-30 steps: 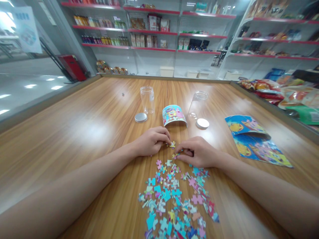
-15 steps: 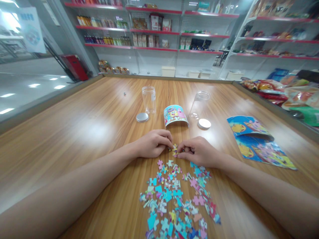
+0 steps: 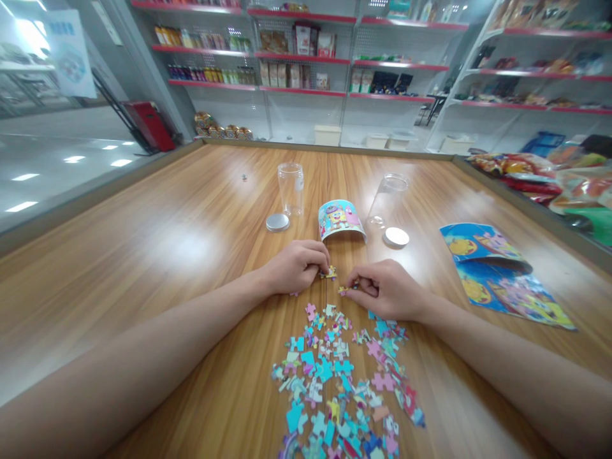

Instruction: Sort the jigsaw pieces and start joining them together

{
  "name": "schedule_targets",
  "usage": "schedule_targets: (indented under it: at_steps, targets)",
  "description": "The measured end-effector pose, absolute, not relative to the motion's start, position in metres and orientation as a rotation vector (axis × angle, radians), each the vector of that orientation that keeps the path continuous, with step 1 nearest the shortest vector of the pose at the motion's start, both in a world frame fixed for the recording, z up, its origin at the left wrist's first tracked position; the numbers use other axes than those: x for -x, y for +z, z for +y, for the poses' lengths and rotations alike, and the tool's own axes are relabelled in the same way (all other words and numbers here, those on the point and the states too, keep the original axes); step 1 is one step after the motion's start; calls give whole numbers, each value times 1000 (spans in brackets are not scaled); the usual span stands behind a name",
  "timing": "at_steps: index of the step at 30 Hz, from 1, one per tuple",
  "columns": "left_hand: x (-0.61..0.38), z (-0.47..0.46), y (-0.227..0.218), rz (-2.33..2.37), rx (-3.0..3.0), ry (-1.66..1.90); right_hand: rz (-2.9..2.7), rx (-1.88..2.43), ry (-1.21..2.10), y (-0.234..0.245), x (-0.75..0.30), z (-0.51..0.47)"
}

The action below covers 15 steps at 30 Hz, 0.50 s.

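Observation:
My left hand [image 3: 299, 266] rests on the wooden table with its fingers closed at a small yellow puzzle piece [image 3: 331, 273]. Pinched between the thumb and finger of my right hand [image 3: 386, 288] is another puzzle piece [image 3: 343, 291], yellow and pink. A narrow gap separates the two pieces. Nearer to me lies a spread of loose jigsaw pieces [image 3: 325, 370], mostly light blue, pink and pale green. A bit of pink shows under my left hand. Just beyond my hands stands a curved picture card [image 3: 342, 218] with cartoon figures.
Behind the card are two clear plastic jars [image 3: 291, 190], [image 3: 389, 197], with a silver lid [image 3: 278, 222] and a white lid [image 3: 396, 238]. Blue picture sheets [image 3: 507, 277] lie at the right. Bagged goods [image 3: 526, 167] border the table's right edge; stocked shelves [image 3: 301, 57] stand beyond.
My hands have moved apart, and the pieces that were close together between them are now separate, one at each hand. The camera view has shifted slightly.

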<state>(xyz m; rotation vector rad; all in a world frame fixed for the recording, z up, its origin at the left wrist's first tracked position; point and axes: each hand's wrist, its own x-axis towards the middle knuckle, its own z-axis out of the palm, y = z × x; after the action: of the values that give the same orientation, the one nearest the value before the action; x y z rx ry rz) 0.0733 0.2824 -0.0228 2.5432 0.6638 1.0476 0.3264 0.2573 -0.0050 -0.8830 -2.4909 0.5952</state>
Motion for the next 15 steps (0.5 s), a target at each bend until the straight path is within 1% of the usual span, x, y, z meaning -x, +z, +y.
schedule_targets:
  at_steps: [2,7,12,15]
  targets:
    - [-73,282,-23,670,-2546,1045,-2460,884,540,-5,-326,258]
    - [-73,283,-24,679,-2537,1036,-2322,1016,260,-7,-327,264]
    - [-73,284,-24,672,-2526,1027,-2376,1070,310,-10,-327,267]
    - [-73,284,-22,668,-2522,1023,-2375,1019,293,-9,-327,267]
